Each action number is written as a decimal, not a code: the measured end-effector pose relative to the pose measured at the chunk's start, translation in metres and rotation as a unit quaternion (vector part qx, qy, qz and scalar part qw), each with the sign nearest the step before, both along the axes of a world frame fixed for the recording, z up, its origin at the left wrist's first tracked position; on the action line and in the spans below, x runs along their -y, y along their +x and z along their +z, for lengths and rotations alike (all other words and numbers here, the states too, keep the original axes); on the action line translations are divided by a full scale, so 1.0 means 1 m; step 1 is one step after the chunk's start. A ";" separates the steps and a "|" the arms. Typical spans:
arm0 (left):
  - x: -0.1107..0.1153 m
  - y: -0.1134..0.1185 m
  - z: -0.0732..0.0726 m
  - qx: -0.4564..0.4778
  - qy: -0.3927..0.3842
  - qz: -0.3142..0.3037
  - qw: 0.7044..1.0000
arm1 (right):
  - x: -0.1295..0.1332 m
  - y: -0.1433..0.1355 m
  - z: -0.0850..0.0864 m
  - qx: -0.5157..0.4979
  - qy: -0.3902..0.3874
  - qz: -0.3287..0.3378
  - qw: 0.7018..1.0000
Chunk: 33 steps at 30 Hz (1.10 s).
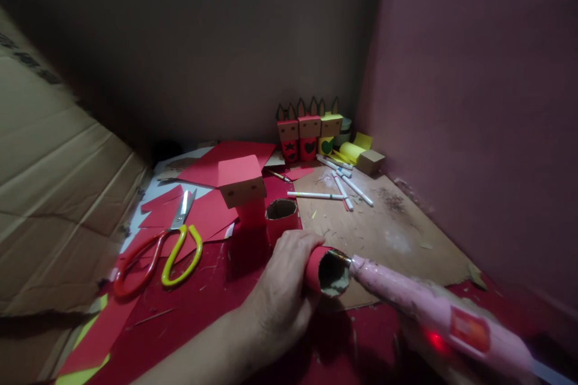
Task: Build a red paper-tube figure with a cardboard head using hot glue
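Note:
My left hand (282,291) is wrapped round a red paper-covered cardboard tube (315,272), tilted so that its open end faces me. Against the rim of that opening rests the metal tip of a pink hot glue gun (401,291), its red light glowing. My right hand (422,343) grips the gun from below, dim and mostly hidden behind it. Just beyond my left hand stands another red tube (282,222), open at the top. Beside it is a red tube topped by a small cardboard box (241,183) with a red lid.
Scissors (169,246) with red and yellow handles lie at left over red paper sheets (203,216). Several markers (316,195) lie on a cardboard sheet (383,240). Three box-headed figures (309,132) stand at the back. A cardboard panel (58,192) rises at left, a wall (474,102) at right.

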<state>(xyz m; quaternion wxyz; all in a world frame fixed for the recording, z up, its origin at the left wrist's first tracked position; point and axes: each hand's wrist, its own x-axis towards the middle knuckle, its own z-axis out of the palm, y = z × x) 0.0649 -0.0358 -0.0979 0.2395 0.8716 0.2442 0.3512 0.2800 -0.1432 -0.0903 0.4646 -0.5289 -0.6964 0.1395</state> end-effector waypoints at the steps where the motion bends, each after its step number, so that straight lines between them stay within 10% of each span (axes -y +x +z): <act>1: 0.000 0.000 0.000 0.000 -0.001 -0.001 1.000 | -0.001 0.001 0.002 0.002 -0.002 0.004 1.000; 33: -0.001 0.001 0.000 0.006 0.000 -0.006 1.000 | 0.002 -0.010 0.011 0.000 0.005 0.025 1.000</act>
